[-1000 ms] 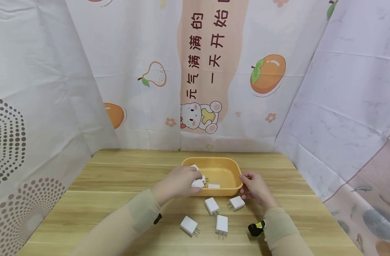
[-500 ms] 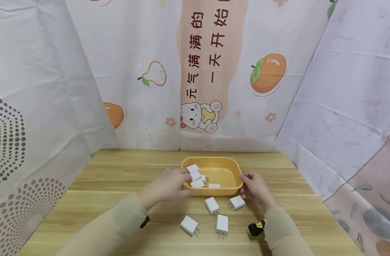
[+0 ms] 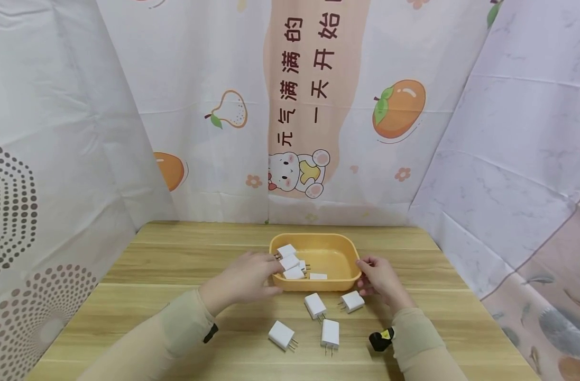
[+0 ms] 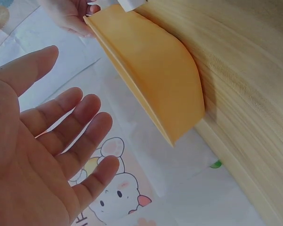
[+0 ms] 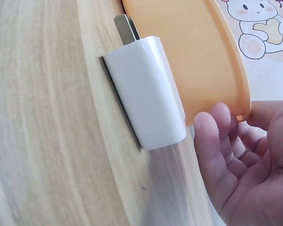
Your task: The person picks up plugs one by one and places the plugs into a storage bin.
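A yellow plastic bin [image 3: 313, 286] stands at the back of the wooden table, with several white plug chargers [image 3: 294, 273] piled at its left end. My left hand [image 3: 244, 279] hovers at the bin's left side, holding nothing; in the left wrist view its fingers [image 4: 92, 134] are spread and apart from the bin [image 4: 153, 66]. My right hand [image 3: 381, 279] grips the bin's right rim between thumb and fingers. Close to that hand, a white charger [image 5: 148, 94] lies on the table, metal prongs [image 5: 126, 29] facing away in the right wrist view.
In front of the bin lie more loose chargers: one upper middle [image 3: 315, 306], one lower middle [image 3: 330, 333] and one lower left [image 3: 281, 335]. Black devices are strapped at both wrists, the right one [image 3: 381, 339] plainly visible. Printed cloth [image 3: 213, 203] hangs around the table.
My left hand has let go of a charger at the bin's left end and drawn back to the left. The charger lies on the pile. The right hand has stayed on the rim.
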Demonstrator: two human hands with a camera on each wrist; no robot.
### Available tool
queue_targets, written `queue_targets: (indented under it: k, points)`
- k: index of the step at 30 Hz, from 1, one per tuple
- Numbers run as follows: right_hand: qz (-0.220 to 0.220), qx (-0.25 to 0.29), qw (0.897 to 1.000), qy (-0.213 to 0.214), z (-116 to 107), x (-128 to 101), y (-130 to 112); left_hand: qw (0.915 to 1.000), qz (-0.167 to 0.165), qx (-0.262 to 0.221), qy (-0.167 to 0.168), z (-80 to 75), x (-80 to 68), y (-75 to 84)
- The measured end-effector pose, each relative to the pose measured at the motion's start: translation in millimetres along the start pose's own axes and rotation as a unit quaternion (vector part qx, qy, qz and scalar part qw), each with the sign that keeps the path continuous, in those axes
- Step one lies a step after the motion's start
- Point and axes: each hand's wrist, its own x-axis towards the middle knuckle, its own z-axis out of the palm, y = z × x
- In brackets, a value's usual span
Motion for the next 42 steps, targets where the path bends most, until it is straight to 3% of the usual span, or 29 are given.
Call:
queue_targets:
  k: [10,24,35,42]
  points:
    - [0.001,0.001,1.000,-0.002,0,-1,-1,0.9991,0.037,-0.013,-0.018,6.9,-5.5,5.5]
    - [0.001,-0.005,1.000,-0.002,-1,-1,-2,0.9949,0.063,-0.016,-0.078,20.6,-11.3,11.9]
    - [-0.001,-0.007,1.000,-0.001,0,-1,-2,0.9867,0.099,-0.042,-0.121,33.0,-19.1,17.5]
    - [0.003,-0.006,1.000,-0.001,0,-2,-3,0.9838,0.114,-0.045,-0.130,39.2,-20.2,25.0]
